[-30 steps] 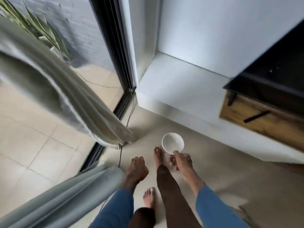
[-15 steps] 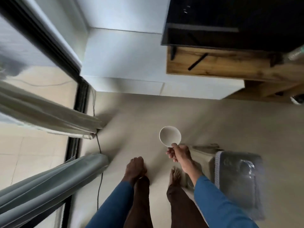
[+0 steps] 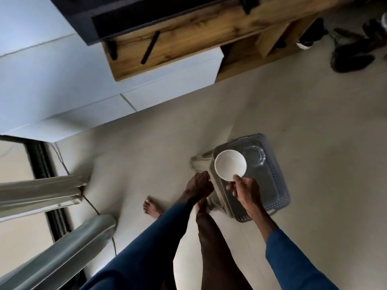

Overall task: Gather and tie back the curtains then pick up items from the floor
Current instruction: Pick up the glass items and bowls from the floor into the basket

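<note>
My right hand pinches the near rim of a small white bowl and holds it above a grey perforated plastic basket on the floor. A clear glass lies inside the basket, just right of the bowl. My left hand hangs in a loose fist with nothing in it, just left of the basket. Two grey curtain bundles hang by the glass door at the left.
A wooden cabinet with a black top stands ahead above a white ledge. Dark shoes lie at the far right. A thin cable runs along the floor beside the door frame. My bare feet stand left of the basket.
I have turned right, away from the door. My right hand carried the bowl from above the bare floor to above the basket, and my left hand swung along with it.
</note>
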A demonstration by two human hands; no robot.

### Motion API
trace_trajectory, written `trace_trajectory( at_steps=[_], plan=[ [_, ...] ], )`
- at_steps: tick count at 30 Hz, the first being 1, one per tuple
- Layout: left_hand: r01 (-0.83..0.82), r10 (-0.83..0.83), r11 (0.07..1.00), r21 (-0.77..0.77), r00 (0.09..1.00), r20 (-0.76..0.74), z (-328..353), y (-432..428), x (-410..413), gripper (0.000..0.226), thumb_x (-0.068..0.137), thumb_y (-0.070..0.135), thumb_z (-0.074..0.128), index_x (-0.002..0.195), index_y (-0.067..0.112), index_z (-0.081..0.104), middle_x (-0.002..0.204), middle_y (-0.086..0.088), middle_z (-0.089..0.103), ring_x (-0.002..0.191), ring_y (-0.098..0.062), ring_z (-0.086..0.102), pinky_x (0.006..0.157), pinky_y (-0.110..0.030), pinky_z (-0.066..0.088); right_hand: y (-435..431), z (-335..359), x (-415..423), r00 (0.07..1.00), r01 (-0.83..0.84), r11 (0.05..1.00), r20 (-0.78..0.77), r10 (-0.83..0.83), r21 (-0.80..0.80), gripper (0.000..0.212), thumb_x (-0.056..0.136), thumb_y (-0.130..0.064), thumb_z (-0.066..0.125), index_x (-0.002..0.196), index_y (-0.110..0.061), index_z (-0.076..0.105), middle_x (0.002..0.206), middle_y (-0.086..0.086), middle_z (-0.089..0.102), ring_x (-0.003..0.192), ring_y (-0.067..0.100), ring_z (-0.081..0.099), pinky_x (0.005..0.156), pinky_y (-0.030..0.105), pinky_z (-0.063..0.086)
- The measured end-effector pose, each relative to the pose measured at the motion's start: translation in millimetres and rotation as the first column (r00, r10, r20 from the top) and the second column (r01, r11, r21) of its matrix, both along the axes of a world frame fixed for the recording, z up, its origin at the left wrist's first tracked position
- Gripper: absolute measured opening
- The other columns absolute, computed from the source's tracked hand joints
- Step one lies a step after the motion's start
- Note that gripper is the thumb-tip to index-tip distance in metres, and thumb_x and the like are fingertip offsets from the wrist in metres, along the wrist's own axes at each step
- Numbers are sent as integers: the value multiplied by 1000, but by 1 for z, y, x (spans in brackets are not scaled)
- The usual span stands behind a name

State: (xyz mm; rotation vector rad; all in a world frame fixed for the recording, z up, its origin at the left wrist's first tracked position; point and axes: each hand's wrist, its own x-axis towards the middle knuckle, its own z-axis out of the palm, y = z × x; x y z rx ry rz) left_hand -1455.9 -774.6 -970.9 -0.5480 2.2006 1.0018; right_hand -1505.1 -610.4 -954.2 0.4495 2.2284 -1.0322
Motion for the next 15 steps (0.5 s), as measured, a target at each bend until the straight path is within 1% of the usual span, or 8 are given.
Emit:
trace_trajectory(
  at_steps=[3, 5, 7, 9, 11, 13, 15],
  plan=[
    [82, -82, 997, -15, 996, 18, -2, 39, -17, 32, 96, 15, 49, 125, 3, 55, 128, -17, 61, 121, -37, 55, 96, -43, 45, 44, -20, 0, 995, 91, 995, 24, -93, 49, 44, 101, -27, 50, 66, -9, 70, 59, 6, 72, 40, 10, 51, 51, 27, 39],
    [98, -97, 995, -24, 995, 36, -11, 54, -23, 34, 95, 15, 49, 127, 4, 55, 130, -16, 61, 123, -37, 55, 97, -43, 45, 62, -37, 1, 989, 122, 989, 72, -128, 78, 43, 101, -28, 49, 68, -10, 71, 57, 5, 72, 44, 11, 54, 53, 28, 40],
    [103, -101, 994, -42, 993, 54, -21, 63, -26, 36, 93, 16, 49, 127, 5, 55, 130, -16, 62, 123, -38, 56, 97, -43, 47, 74, -55, 2, 980, 135, 986, 131, -147, 97, 43, 100, -28, 48, 72, -6, 73, 58, 4, 72, 46, 10, 55, 54, 27, 40],
    [109, -105, 992, -60, 992, 63, -27, 67, -26, 35, 92, 15, 49, 125, 5, 58, 127, -17, 63, 121, -39, 57, 96, -45, 49, 80, -69, 3, 965, 152, 982, 199, -172, 113, 41, 99, -26, 48, 77, -2, 72, 64, 8, 74, 43, 10, 53, 46, 23, 38],
    [109, -101, 991, -81, 991, 93, -32, 69, -25, 35, 93, 15, 49, 126, 5, 56, 129, -19, 61, 123, -39, 54, 98, -45, 48, 81, -81, 2, 944, 174, 977, 262, -202, 126, 38, 99, -25, 47, 81, 0, 71, 72, 14, 76, 40, 12, 49, 36, 21, 33],
    [99, -89, 992, -83, 989, 117, -42, 70, -22, 34, 94, 17, 48, 124, 2, 54, 131, -20, 58, 124, -40, 53, 97, -44, 45, 80, -96, 2, 929, 190, 975, 299, -216, 116, 39, 99, -24, 47, 88, 4, 71, 78, 18, 76, 38, 12, 47, 32, 19, 30],
    [79, -68, 994, -76, 989, 134, -51, 69, -17, 33, 92, 17, 48, 121, 2, 53, 129, -20, 59, 122, -41, 54, 94, -43, 46, 77, -107, 0, 915, 217, 971, 325, -237, 95, 39, 101, -23, 45, 96, 7, 69, 83, 22, 75, 37, 11, 47, 30, 17, 27]
  ],
)
